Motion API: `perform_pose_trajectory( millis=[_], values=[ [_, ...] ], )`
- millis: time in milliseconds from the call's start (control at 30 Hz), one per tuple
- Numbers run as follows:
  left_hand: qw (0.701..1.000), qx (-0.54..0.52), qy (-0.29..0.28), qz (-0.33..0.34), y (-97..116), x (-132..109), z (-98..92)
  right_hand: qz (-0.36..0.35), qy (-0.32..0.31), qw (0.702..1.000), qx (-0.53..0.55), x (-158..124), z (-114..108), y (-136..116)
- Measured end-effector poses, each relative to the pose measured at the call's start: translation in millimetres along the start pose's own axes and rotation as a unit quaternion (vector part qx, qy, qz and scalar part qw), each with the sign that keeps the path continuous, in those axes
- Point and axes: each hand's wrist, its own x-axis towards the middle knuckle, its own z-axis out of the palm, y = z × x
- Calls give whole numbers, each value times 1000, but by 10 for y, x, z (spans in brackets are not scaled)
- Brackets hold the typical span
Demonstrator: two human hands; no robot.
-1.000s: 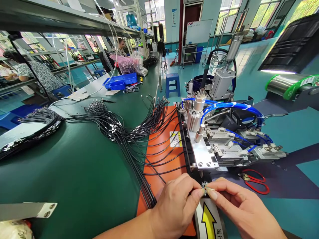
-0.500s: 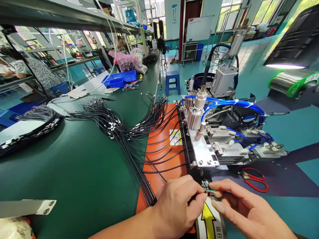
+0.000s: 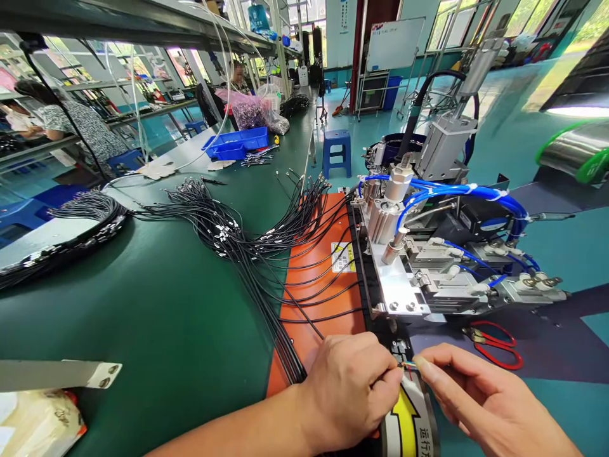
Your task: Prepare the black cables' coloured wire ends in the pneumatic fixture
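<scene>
My left hand (image 3: 354, 387) is closed in a pinch on the end of a black cable (image 3: 308, 322). Thin coloured wires (image 3: 409, 365), one of them red, stick out of that end toward the right. The thumb and forefinger of my right hand (image 3: 469, 387) are pressed together on the tips of these wires. Both hands are just above a plate with a yellow arrow (image 3: 405, 416), in front of a small metal fixture (image 3: 399, 347). A bundle of black cables (image 3: 247, 285) lies left of my hands, several of them running across an orange panel (image 3: 314, 298) to the machine.
A metal machine (image 3: 399, 285) with blue air tubes (image 3: 476, 190) stands ahead on the right. Red-handled scissors (image 3: 497, 346) lie beside it. A solder wire spool (image 3: 566, 149) is at far right. Blue trays (image 3: 238, 143) sit farther along the green bench (image 3: 157, 343). People sit at the left.
My right thumb has come up against the forefinger, closing on the wire tips. My left hand keeps its pinch. The whole view has shifted slightly.
</scene>
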Motion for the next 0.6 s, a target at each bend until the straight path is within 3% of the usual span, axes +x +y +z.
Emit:
perform_pose_trajectory(
  millis=[300,600],
  values=[
    [1000,3,-6,8,21,7,-22,27,12,999,43,47,45,22],
    [999,-15,-51,-11,2,9,-146,82,38,991,101,77,98,182]
  ],
)
